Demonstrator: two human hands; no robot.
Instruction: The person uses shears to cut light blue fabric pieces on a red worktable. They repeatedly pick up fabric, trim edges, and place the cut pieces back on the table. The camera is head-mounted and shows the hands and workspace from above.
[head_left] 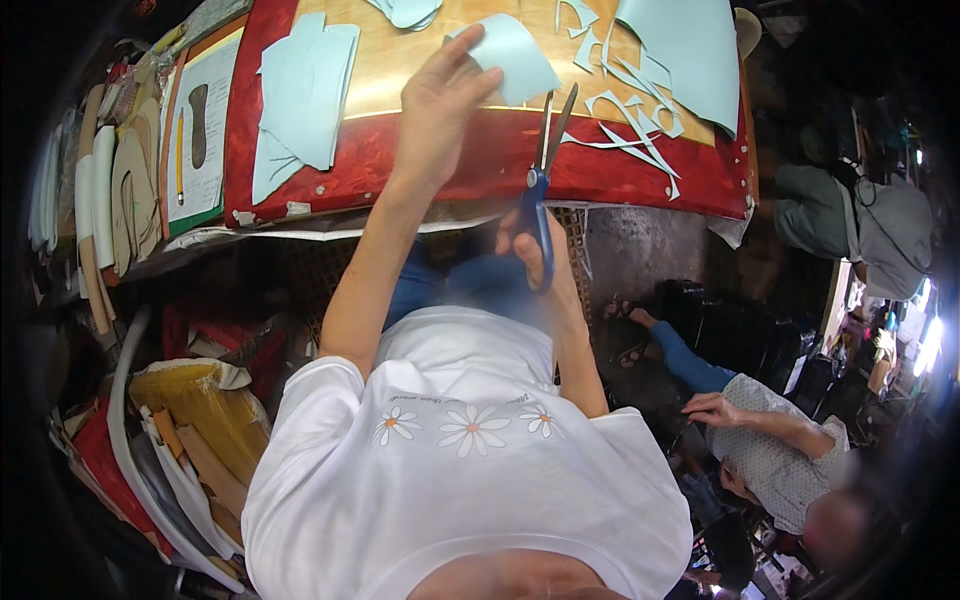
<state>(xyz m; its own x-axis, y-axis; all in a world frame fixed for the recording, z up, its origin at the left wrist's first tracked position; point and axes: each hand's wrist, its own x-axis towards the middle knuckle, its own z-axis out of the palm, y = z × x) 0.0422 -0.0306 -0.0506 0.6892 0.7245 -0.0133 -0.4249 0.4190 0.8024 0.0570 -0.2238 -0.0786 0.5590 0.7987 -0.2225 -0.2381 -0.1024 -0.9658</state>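
Note:
Between the fingers and thumb of my left hand (pixel 437 115) is a light blue sheet piece (pixel 515 62), raised over the table. My right hand (pixel 540 245) grips a pair of scissors (pixel 537 195) with blue handles. Their blades point up and away from me, spread apart, with the tips close to the lower right corner of the blue piece. I cannot tell whether a blade touches it. A stack of cut light blue pieces (pixel 308 95) lies on the table left of my left hand. Narrow offcuts (pixel 640 135) are scattered to the right of the scissors.
The table has a red border (pixel 400 160) around a tan board (pixel 385 65). A larger blue sheet (pixel 690 60) lies at the right. At the left are a clipboard with paper (pixel 212 130), a pencil (pixel 180 160) and rolled materials (pixel 103 190). Another person (pixel 770 430) sits at the lower right.

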